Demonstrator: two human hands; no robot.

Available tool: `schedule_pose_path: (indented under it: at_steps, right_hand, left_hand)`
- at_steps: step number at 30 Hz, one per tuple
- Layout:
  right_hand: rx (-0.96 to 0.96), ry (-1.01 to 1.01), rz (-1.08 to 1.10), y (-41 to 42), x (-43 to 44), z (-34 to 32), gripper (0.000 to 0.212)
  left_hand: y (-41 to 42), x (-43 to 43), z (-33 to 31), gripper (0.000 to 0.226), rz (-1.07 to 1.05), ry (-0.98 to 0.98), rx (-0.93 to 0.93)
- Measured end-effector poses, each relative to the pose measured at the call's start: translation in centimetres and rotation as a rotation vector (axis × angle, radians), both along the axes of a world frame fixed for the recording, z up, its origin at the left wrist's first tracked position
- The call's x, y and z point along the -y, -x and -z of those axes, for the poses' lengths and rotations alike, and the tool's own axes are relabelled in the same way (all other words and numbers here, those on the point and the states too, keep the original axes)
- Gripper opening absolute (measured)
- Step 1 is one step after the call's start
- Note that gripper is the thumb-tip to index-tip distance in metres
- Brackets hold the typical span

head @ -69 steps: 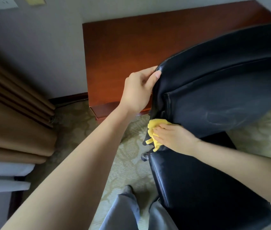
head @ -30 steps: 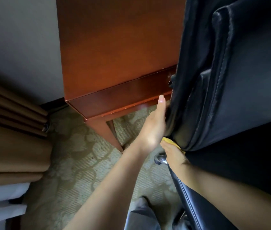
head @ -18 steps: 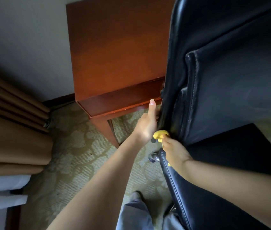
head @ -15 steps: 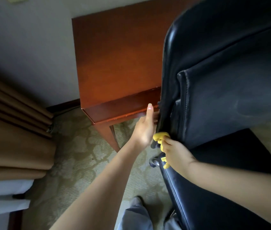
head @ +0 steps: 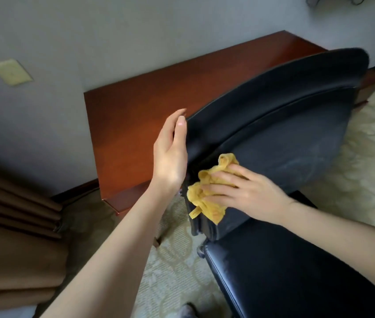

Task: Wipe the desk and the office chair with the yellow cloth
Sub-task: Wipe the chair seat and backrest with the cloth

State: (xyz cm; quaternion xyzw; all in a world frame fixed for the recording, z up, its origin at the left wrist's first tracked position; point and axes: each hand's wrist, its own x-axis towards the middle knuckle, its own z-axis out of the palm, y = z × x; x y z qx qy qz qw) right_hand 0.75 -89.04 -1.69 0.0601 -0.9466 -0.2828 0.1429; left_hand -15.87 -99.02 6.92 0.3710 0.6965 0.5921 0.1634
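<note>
A black leather office chair [head: 292,143] stands in front of a reddish-brown wooden desk [head: 140,111]; its backrest fills the middle right and its seat [head: 296,271] the lower right. The crumpled yellow cloth [head: 207,198] lies against the lower left of the backrest. My right hand [head: 243,191] presses the cloth onto the leather with spread, nearly straight fingers. At the backrest's left edge, my left hand [head: 170,154] stays flat with its fingers straight and the fingertips near the top corner.
Brown curtains [head: 14,230] hang at the left. A grey wall [head: 90,42] with a pale plate [head: 11,72] runs behind the desk. Patterned cream carpet [head: 353,171] covers the floor. A chair caster [head: 201,250] shows under the seat's left corner.
The view has pulled back and up from the chair. My right hand has moved the cloth from the backrest's bottom edge up onto its face. My left hand has slid higher along the left edge.
</note>
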Motion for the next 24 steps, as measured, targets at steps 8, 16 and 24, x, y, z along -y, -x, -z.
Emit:
schedule_pose_path:
  at_steps: [8, 16, 24]
  right_hand:
    - [-0.457, 0.745, 0.536, -1.4, -2.2, 2.0, 0.065]
    - [-1.173, 1.602, 0.897, 5.7, 1.8, 1.8, 0.054]
    - [-0.916, 1.544, 0.77, 6.2, 9.8, 7.1, 0.051]
  left_hand:
    - [-1.2, -1.3, -0.2, 0.086, -0.065, 0.438, -0.68]
    - [-1.2, -1.6, 0.5, 0.099, -0.128, 0.477, -0.799]
    - [-1.2, -1.7, 0.8, 0.1, -0.181, 0.498, -0.84]
